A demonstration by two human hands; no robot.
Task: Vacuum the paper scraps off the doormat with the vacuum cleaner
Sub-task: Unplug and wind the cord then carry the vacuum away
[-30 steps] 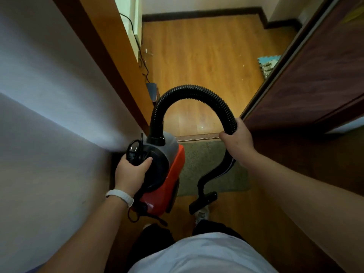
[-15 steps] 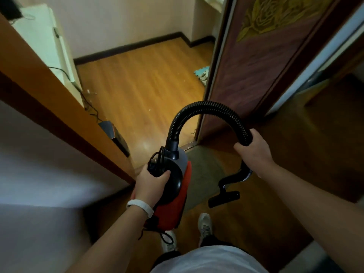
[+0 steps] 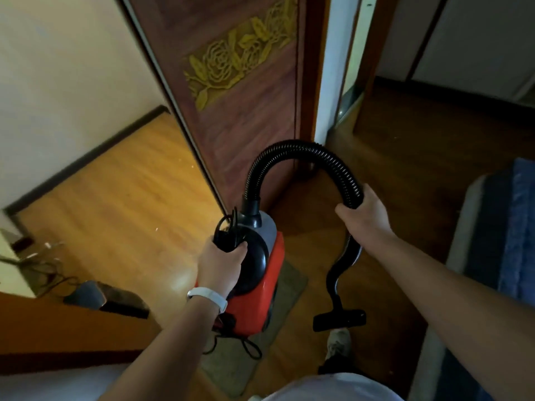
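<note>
One vacuum cleaner (image 3: pixel 272 264), with a red, grey and black body, hangs in the air in front of the person. The left hand (image 3: pixel 221 263) has its fingers wrapped round the black top handle together with a bundle of black cord. One white wristband (image 3: pixel 207 298) sits on that wrist. One ribbed black hose (image 3: pixel 292 150) rises from the top of the body, arches over and comes down into the right hand (image 3: pixel 364 211), which is closed round it near the start of the curved rigid tube. At the tube's lower end one flat black nozzle (image 3: pixel 340 319) hangs just right of the doormat; whether it touches the floor cannot be told.

One grey-brown doormat (image 3: pixel 291 286) lies on the wooden floor directly beneath the vacuum body, at the foot of a dark door (image 3: pixel 260 117) carved with gold flowers. Two pale specks (image 3: pixel 157 229) show on the lighter floor to the left. One pale shoe (image 3: pixel 338 342) stands just below the nozzle. A blue-covered bed (image 3: pixel 515 227) fills the right edge. The picture is too blurred to read any lettering on the vacuum body.
</note>
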